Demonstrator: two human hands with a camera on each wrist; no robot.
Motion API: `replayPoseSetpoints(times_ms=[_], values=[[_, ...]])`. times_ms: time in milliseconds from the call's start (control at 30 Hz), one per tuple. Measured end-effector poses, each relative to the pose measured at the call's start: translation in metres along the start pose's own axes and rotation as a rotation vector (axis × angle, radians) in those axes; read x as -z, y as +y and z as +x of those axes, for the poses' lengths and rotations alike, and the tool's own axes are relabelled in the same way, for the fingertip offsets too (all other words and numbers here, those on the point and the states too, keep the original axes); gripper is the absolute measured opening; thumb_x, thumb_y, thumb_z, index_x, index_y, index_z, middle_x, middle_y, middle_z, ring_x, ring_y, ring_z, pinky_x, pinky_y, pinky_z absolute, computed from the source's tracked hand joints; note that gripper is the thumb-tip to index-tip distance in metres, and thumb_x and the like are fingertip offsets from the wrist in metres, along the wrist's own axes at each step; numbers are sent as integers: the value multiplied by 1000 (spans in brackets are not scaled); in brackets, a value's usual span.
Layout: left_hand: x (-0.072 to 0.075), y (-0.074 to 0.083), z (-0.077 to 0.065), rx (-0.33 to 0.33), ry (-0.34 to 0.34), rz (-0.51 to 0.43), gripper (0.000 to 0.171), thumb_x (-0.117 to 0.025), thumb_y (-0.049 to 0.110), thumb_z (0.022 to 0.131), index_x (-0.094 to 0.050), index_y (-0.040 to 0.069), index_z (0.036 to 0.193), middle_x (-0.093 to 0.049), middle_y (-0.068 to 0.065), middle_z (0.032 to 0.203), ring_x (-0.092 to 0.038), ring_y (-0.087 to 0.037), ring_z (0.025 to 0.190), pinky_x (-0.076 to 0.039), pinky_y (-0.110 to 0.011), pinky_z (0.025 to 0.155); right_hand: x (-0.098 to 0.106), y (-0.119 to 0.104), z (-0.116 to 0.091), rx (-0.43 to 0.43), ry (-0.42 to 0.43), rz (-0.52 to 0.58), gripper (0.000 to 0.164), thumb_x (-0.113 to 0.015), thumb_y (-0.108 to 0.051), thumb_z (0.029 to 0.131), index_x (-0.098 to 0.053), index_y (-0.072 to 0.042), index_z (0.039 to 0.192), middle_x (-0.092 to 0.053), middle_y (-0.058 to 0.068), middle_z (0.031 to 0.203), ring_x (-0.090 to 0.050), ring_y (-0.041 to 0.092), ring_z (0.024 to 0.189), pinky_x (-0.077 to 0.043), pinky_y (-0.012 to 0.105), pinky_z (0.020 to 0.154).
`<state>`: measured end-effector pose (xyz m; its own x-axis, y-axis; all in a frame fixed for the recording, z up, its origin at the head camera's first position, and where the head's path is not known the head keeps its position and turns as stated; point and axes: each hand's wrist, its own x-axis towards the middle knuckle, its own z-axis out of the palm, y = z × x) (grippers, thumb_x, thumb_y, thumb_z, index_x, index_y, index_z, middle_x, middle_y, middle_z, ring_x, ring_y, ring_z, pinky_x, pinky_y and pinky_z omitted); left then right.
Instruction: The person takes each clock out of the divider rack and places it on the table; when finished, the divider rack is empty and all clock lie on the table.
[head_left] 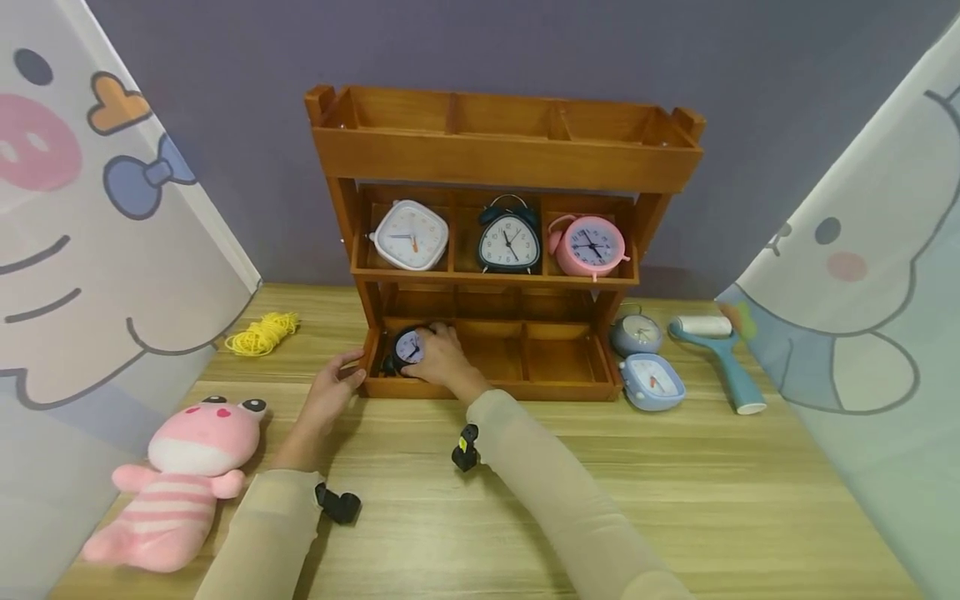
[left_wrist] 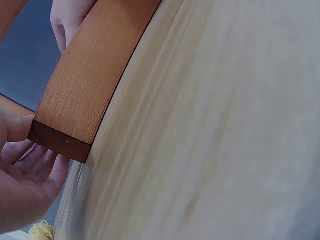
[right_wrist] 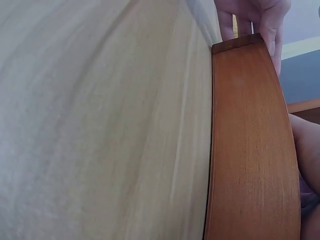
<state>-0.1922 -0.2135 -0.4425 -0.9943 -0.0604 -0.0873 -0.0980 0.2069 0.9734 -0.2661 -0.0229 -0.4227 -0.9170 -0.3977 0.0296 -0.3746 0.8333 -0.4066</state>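
A black alarm clock (head_left: 408, 348) with a pale dial lies tilted in the left compartment of the lowest tier of a wooden shelf (head_left: 495, 390). My right hand (head_left: 444, 354) grips this clock from its right side, fingers over the top and thumb near the bottom. At the shelf's lower left corner, my left hand (head_left: 333, 390) holds the end, the thumb at the upper edge and fingers against the outer side in the left wrist view. The middle tier carries a white clock (head_left: 411, 236), a dark green clock (head_left: 509, 243) and a pink clock (head_left: 591, 247).
Right of the shelf are a round grey-blue clock (head_left: 637, 334), a light blue clock (head_left: 652, 382) and a lint roller (head_left: 722, 358). A pink plush toy (head_left: 180, 487) and yellow string (head_left: 262, 334) lie on the left of the table (head_left: 450, 517). Printed curtains flank both sides.
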Motion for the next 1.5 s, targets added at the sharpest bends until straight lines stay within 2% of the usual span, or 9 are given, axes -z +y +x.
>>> replayPoseSetpoints(times_ms=[200,533,900,1200,1500], values=[[-2,-1,1,3,0,-2,47,-46,3,102,-35,-3,147,-35,-29,145,-40,-38,129,-39,-45,101,-1,4,-1,5,65,45,76,-85,-40,74,-57,-7,136,-46,13,135,-39,30,125,-36,35,103],[0,1,-1,6,-12,1,48,-46,4,103,-33,-2,148,-34,-30,145,-39,-39,129,-37,-49,102,4,11,-3,-20,134,170,76,-86,-39,73,-57,-7,136,-46,11,135,-40,27,123,-42,31,96],[1,1,-1,-3,-16,6,48,-45,3,103,-32,-3,148,-31,-29,147,-37,-40,131,-36,-49,103,21,8,-7,12,216,217,76,-87,-39,71,-59,-9,135,-46,10,137,-40,27,123,-44,32,95],[1,0,0,1,-9,-11,48,-45,3,102,-33,-3,148,-32,-30,146,-38,-40,130,-36,-49,104,44,8,-21,41,180,229,74,-86,-39,73,-59,-10,135,-44,11,139,-39,27,123,-44,39,94],[1,0,0,3,-7,-9,48,-46,3,102,-33,-3,148,-33,-29,146,-38,-39,130,-36,-48,103,67,28,-54,80,119,227,76,-87,-38,71,-58,-9,136,-45,12,138,-40,28,121,-45,42,91]])
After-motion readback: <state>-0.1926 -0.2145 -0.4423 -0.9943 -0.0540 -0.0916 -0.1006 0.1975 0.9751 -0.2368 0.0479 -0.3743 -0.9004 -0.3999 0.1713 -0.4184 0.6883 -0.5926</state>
